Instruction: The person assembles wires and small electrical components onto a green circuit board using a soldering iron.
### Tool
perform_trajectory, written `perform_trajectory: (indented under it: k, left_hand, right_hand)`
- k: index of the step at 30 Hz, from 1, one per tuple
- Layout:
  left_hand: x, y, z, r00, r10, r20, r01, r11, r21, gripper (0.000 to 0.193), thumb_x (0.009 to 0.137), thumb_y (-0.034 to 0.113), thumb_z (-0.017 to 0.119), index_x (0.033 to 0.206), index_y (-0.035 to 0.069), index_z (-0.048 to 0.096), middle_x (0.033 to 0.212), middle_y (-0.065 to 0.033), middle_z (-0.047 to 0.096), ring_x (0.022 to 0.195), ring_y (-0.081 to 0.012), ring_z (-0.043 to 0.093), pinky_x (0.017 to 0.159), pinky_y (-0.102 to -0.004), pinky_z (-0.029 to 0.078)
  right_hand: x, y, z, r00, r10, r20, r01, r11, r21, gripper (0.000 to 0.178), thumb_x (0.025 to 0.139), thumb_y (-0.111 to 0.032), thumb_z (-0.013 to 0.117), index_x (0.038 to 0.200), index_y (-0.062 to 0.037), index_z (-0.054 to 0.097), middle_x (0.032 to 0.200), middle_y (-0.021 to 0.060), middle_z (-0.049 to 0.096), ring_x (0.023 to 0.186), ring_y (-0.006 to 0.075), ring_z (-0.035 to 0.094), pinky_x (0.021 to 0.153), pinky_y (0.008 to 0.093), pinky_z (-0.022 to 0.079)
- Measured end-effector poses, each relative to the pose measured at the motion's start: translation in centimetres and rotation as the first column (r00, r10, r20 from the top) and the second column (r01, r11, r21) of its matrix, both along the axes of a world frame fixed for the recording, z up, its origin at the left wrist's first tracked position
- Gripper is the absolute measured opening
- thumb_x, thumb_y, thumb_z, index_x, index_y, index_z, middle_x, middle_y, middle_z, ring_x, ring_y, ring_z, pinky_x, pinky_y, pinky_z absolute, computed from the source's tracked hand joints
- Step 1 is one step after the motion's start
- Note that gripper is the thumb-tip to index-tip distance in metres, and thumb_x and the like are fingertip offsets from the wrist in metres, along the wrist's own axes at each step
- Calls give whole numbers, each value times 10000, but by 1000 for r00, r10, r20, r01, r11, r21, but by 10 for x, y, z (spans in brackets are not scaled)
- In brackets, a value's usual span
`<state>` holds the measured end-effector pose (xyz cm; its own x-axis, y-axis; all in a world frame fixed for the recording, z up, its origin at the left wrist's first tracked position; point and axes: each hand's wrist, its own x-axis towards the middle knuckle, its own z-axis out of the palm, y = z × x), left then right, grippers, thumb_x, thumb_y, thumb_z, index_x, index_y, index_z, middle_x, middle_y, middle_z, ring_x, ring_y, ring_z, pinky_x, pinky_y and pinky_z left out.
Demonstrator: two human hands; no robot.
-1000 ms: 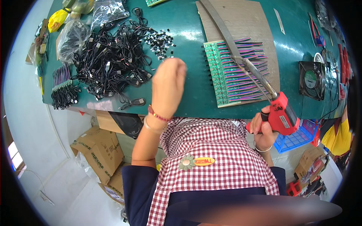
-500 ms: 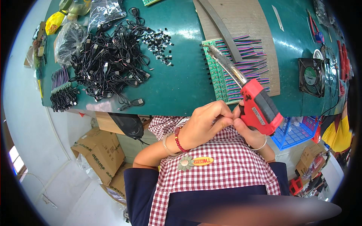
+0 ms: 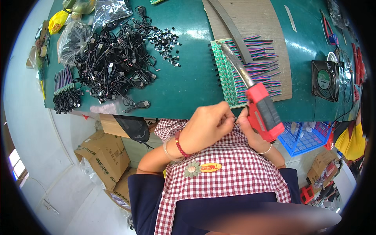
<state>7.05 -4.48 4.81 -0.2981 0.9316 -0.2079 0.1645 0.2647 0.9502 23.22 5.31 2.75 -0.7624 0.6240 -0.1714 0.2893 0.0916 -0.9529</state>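
At the table point(image 3: 188, 88) edge | soldering gun point(image 3: 261, 107) gripped in right fingers point(image 3: 243, 118) | left fingers point(image 3: 224, 111) unclear

Green-topped table point(image 3: 184, 84) fills the upper frame, near edge bowed by the fisheye. Top is glossy: whitish glare point(image 3: 196, 33) at upper centre. White wall point(image 3: 29, 102) runs down the left side. Bright window point(image 3: 15, 158) at far lower left, blown out. Pale floor point(image 3: 137, 152) shows just left of centre, below the table edge. Cardboard boxes point(image 3: 103, 158) sit lower left. Blue plastic crate point(image 3: 303, 137) at right, below the tabletop. One more carton point(image 3: 319, 166), lower right.
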Motion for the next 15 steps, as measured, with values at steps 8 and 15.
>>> perform_trajectory:
  k: [8,15]
  left_hand:
    - [-36,12,-43,922,153,355,-64,966,-250,116,860,98,563,794,7,533,631,0,562,565,-25,497,509,-171,399]
    - [-42,20,-44,913,141,383,-5,943,-334,157,868,129,555,760,22,518,613,-2,558,509,-26,467,452,-173,374]
  right_hand:
    - [53,11,-11,978,-172,-117,147,970,-196,423,827,-63,576,1212,26,424,693,51,502,600,130,470,564,289,410]
    - [86,4,-17,987,-153,-56,132,953,-274,406,819,-101,594,1182,22,460,667,45,491,560,134,452,562,295,403]
